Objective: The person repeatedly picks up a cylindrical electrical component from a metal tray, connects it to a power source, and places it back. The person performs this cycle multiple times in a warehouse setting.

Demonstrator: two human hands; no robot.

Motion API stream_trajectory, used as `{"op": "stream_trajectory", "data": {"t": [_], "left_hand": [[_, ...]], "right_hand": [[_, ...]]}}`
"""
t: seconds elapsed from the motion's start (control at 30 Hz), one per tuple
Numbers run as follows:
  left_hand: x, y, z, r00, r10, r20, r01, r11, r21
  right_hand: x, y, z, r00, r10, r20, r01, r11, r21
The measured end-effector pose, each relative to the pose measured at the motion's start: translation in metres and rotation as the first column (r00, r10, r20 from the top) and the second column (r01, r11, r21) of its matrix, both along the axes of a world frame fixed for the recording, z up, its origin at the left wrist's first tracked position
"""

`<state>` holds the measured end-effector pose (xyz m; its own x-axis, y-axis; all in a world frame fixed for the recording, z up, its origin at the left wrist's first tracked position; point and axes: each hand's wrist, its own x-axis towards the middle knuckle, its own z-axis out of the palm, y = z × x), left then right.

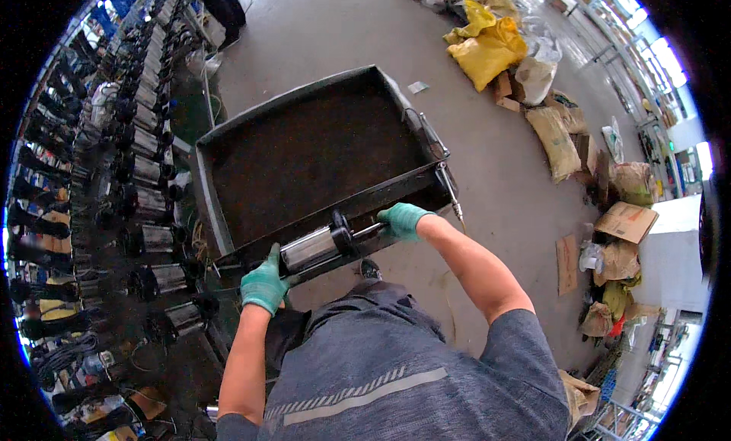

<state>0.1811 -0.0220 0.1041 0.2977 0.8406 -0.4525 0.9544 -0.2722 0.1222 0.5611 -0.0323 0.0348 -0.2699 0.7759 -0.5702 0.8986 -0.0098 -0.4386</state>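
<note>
Across the near edge of a large grey metal trough (210,190) lies a shiny, pump-like metal cylinder (308,247) with a black collar (343,233) at its right end. A thin rod (368,231) sticks out of the collar. My left hand (264,283), in a green glove, is closed around the cylinder's left end, thumb up along it. In a matching glove, my right hand (403,219) has its fingers closed at the rod's far end. The glove hides the rod's tip. The trough's inside is dark brown; I cannot tell whether it holds liquid.
Several similar cylinders (152,201) stand in rows along the left. An air-gun-like metal nozzle with a hose (454,205) hangs at the trough's right corner. Yellow sacks (491,53), tan sacks (553,144) and cardboard (626,222) lie on the floor to the right.
</note>
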Motion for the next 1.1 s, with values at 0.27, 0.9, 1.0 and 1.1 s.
{"op": "stream_trajectory", "data": {"t": [0.27, 0.9, 1.0, 1.1], "left_hand": [[0.006, 0.001, 0.003, 1.0, 0.031, 0.002, -0.031, 0.999, -0.038], [0.003, -0.007, 0.001, 0.995, 0.088, 0.045, -0.087, 0.996, -0.022], [0.003, -0.006, -0.002, 0.996, 0.073, 0.057, -0.072, 0.997, -0.017], [-0.003, -0.006, -0.01, 0.992, 0.074, 0.103, -0.074, 0.997, -0.006]], "right_hand": [[-0.017, -0.014, -0.001, 0.986, -0.006, 0.169, -0.035, 0.971, 0.237], [-0.014, 0.0, 0.007, 0.998, -0.04, -0.048, 0.036, 0.996, -0.079], [0.001, 0.0, -0.013, 0.852, -0.376, -0.365, 0.232, 0.896, -0.379], [0.003, -0.01, -0.02, 0.626, -0.561, -0.542, 0.318, 0.818, -0.479]]}}
